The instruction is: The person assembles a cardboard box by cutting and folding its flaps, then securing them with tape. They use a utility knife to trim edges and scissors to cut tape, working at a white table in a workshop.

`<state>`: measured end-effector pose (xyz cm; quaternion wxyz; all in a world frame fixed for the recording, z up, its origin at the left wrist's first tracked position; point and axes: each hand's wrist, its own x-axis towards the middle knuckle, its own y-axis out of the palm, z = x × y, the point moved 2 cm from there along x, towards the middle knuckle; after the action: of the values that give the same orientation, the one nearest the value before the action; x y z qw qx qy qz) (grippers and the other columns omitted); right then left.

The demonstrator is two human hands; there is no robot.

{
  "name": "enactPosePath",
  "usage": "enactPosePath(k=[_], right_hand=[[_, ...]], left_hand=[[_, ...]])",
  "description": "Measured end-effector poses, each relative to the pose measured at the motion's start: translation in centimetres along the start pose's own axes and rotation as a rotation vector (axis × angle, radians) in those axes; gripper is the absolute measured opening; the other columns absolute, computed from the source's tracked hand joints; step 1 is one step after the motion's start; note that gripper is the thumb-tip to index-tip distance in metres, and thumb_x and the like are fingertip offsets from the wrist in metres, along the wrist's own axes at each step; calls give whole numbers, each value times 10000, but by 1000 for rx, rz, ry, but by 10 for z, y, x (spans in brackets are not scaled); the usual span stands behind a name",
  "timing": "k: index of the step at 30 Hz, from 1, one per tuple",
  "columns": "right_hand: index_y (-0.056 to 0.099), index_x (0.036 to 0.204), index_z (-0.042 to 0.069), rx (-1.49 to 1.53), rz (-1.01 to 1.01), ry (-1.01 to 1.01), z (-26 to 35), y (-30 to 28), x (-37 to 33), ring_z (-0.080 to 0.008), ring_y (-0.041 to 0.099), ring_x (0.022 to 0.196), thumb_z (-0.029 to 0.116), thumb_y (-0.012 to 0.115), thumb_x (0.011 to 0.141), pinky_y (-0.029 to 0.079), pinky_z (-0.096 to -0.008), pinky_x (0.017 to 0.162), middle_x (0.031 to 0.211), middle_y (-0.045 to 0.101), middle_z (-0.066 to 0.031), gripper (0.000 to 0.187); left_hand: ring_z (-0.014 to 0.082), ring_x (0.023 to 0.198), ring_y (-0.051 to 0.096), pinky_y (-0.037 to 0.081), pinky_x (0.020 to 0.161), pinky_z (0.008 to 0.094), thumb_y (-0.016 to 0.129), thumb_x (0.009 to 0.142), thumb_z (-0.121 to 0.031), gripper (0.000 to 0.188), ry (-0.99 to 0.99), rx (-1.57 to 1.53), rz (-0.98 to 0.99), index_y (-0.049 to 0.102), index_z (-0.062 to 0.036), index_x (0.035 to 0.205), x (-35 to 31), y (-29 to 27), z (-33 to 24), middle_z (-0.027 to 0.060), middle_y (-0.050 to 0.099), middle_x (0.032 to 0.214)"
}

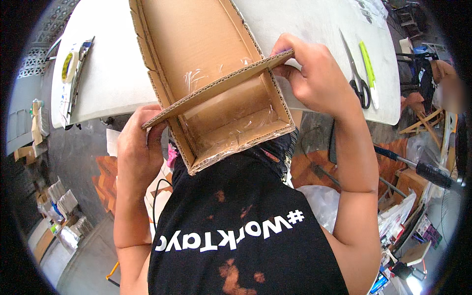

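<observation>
A long, shallow cardboard box [206,34] lies open side up on the white table, its near end jutting over the edge toward my body. Clear tape shows on its near end and inside. Across the box stands a cardboard strip [223,81], with both ends sticking out past the side walls. My left hand [140,130] pinches the strip's left end, and my right hand [312,76] pinches its right end between thumb and fingers.
Black-handled scissors [361,88] and a green cutter [367,66] lie on the table [295,19] at right. A tape roll [70,67] sits at the table's left side. Clear plastic [317,204] is below the right forearm. Another person [447,83] is at the far right.
</observation>
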<state>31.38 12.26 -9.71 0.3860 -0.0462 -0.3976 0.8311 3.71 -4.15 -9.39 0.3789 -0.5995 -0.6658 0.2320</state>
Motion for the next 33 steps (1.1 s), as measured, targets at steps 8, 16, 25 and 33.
enactPosePath(k=[8, 16, 25, 33], right_hand=[[611, 993, -4, -28, 29, 55, -1, 4, -4, -377, 690, 871, -67, 598, 792, 528, -391, 782, 872, 684, -208, 211], [671, 1150, 20, -19, -315, -37, 49, -30, 33, -235, 684, 1041, 80, 675, 919, 512, -363, 969, 1117, 715, -107, 238], [344, 1481, -74, -311, 109, 326, 100, 17, 64, -483, 451, 1354, 389, 405, 1075, 387, -532, 1140, 1504, 354, -328, 618], [336, 1509, -30, -402, 171, 340, 92, 26, 70, -525, 446, 1336, 370, 401, 1068, 374, -556, 1136, 1540, 277, -357, 598]], left_hand=[[395, 940, 683, 542, 816, 437, 656, 894, 27, 147, 36, 17, 20, 601, 14, 1029, 0, 3, -2, 195, 690, 1016], [354, 985, 684, 534, 862, 424, 722, 824, -17, 281, 213, -33, 2, 659, 13, 1096, 18, -34, -20, 159, 690, 1013], [285, 798, 624, 514, 718, 389, 752, 813, -24, 61, 236, 120, -26, 697, 1, 817, 38, -21, -38, 98, 641, 842], [301, 755, 567, 473, 675, 404, 745, 787, -27, 129, 229, 95, 49, 628, 13, 749, 42, -21, -39, 107, 563, 797]])
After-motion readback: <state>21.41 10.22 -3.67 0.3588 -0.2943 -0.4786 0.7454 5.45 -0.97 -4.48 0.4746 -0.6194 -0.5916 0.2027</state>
